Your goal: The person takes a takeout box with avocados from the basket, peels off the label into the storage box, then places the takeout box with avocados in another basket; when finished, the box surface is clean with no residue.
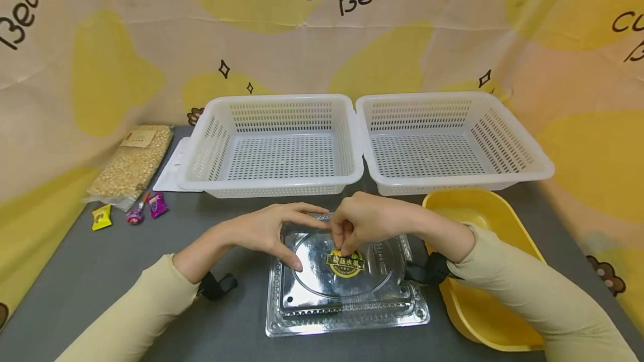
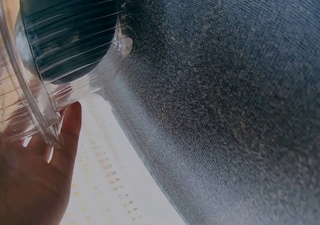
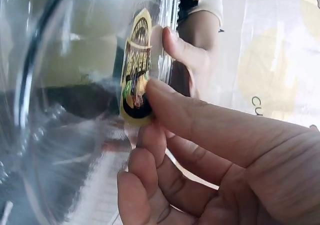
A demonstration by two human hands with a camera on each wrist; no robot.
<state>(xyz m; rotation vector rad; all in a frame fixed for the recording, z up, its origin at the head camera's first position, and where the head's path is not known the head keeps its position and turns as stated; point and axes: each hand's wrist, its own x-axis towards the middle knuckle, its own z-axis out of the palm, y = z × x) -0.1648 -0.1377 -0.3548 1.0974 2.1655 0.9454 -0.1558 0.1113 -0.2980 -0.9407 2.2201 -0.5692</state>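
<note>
A clear plastic lidded box (image 1: 312,317) lies on the dark table in front of me. On its lid sits a round black-and-gold fruit sticker (image 1: 345,264). My right hand (image 1: 374,218) pinches at the sticker's far edge; in the right wrist view, the thumb (image 3: 175,102) overlaps the sticker (image 3: 137,70) while the other fingers curl below it. My left hand (image 1: 264,228) spreads over the lid's left side, its thumb and fingers fairly straight. In the left wrist view, the left hand's fingers (image 2: 70,130) are right at the clear box's ribbed edge (image 2: 35,95).
Two white slotted baskets (image 1: 282,186) (image 1: 453,177) stand side by side behind the box. A yellow tub (image 1: 480,317) is under my right forearm. At the left lie a bag of grain (image 1: 133,166), a white sheet (image 1: 173,169), a lollipop (image 1: 136,215) and two wrapped candies (image 1: 102,217) (image 1: 157,204).
</note>
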